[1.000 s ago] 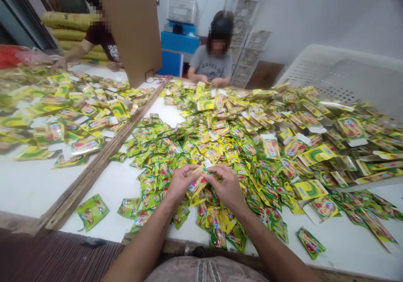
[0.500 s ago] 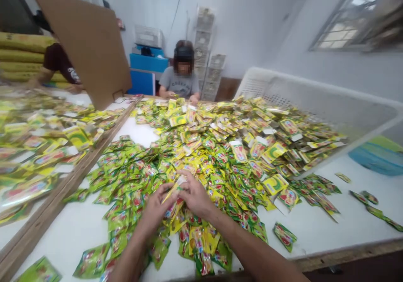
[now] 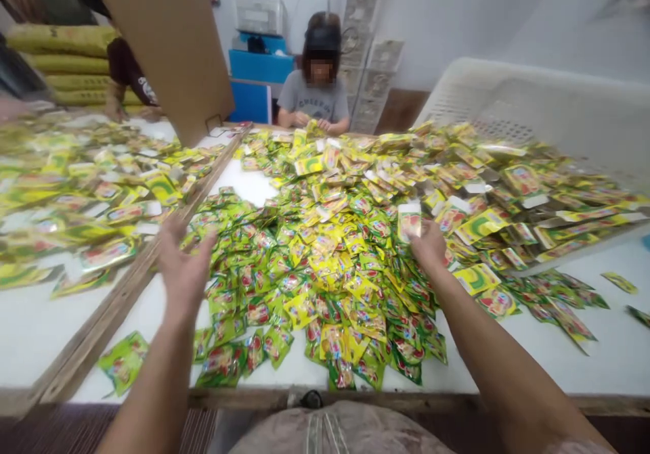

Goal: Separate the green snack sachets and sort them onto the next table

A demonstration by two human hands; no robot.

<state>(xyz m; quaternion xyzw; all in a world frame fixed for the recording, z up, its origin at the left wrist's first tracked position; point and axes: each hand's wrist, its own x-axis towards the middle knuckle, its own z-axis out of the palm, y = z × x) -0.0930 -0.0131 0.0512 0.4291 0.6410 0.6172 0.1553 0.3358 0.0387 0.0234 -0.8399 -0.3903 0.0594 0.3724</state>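
My left hand (image 3: 183, 264) hovers over the left edge of the sachet pile, beside the wooden divider, its fingers spread and nothing in them. At the right of the pile my right hand (image 3: 429, 245) grips a small yellow box (image 3: 409, 221) with a white flap upward. Green sachets (image 3: 228, 291) and yellow sachets (image 3: 325, 237) cover the white table between my hands. Flat yellow boxes (image 3: 480, 224) lie heaped beyond and to the right of my right hand.
A wooden divider (image 3: 122, 298) runs along the left, with more boxes (image 3: 109, 254) past it. A white basket (image 3: 548, 116) lies tipped at the right. Across the table sits a person (image 3: 315, 95); a cardboard sheet (image 3: 170, 48) stands left, partly hiding another person (image 3: 126, 75).
My hands, together over the pile before, have moved apart. The left has let go and opened at the left; the right has moved right and holds a box. The view has tilted down.
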